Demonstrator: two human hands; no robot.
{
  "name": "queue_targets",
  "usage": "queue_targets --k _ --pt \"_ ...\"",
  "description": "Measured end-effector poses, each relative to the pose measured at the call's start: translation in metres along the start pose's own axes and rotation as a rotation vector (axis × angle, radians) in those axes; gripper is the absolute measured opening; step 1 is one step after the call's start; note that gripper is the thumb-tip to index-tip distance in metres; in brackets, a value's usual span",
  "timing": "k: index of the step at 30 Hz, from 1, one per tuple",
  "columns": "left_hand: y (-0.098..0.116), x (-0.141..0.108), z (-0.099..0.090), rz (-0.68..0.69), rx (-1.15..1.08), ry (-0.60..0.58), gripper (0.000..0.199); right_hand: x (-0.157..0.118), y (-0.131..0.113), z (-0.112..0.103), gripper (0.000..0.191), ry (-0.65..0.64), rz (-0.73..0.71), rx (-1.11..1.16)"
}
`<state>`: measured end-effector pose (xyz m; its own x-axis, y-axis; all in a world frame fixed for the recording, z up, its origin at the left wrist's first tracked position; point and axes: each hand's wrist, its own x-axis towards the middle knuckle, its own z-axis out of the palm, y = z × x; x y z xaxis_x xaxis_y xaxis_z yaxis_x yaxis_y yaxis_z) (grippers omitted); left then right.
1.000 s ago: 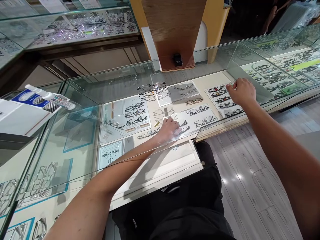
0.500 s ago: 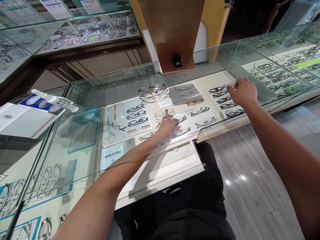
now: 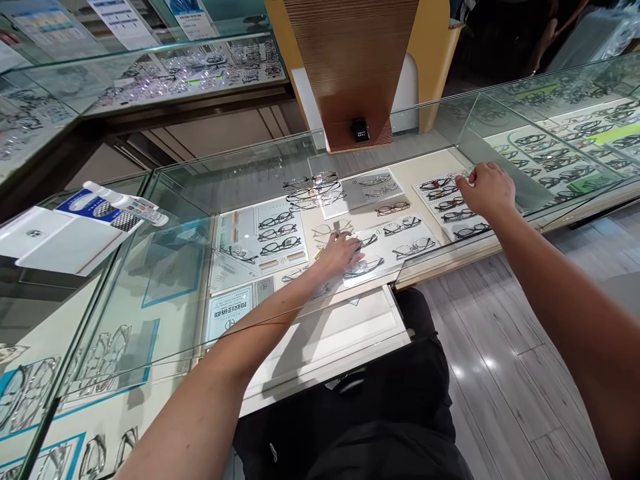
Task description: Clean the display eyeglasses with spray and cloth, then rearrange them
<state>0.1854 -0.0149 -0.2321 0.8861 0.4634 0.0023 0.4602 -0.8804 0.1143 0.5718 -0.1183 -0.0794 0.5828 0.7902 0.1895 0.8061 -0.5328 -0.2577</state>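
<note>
- Main change: vs the frame a second ago, the left hand (image 3: 339,255) sits slightly further into the display case, toward its far side. The lower eyeglass frame (image 3: 363,267) shows more clearly now.
- Left hand: fingers narrow and loosely curled, tips at or just beside the upper eyeglass frame (image 3: 369,241). Hand and frames overlap from this angle, so can't tell if it's holding anything.
- Both those frames lie on a white display card (image 3: 417,235), just in front of the fingers.
- Nearest left hand: a pale rimless frame (image 3: 327,231) and a small gold-toned strip (image 3: 319,253), the strip partly covered by the hand.
- Right hand (image 3: 487,190): fingers bunched, tips at the top edge of a second white card (image 3: 480,220) carrying dark frames. Nothing clearly held; glare and the fingers hide the contact.
- Right hand barely differs from the earlier frame relative to that card. Most apparent shift is the head camera drifting, as the whole display moves slightly in view.
- Around them: a cluster of wire frames (image 3: 315,190) further in, and a glass pane (image 3: 300,313) over the nearer display, which both forearms reach past.
</note>
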Motion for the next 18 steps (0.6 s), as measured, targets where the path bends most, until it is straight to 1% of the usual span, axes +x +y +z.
queue_targets --k 5,12,15,18 --pt "-0.004 0.001 -0.003 0.039 0.009 -0.008 0.052 0.000 0.000 0.000 0.035 0.007 -0.010 0.015" --pt "-0.005 0.002 0.001 0.055 0.018 -0.014 0.055 0.000 0.002 0.003 0.038 0.033 -0.007 -0.027" --pt "0.001 -0.002 -0.005 0.036 0.014 -0.002 0.053 0.001 0.003 0.004 0.037 0.025 0.001 -0.041" --pt "0.015 -0.008 -0.017 -0.039 -0.010 0.043 0.049 0.001 0.003 0.004 0.036 0.018 -0.001 -0.046"
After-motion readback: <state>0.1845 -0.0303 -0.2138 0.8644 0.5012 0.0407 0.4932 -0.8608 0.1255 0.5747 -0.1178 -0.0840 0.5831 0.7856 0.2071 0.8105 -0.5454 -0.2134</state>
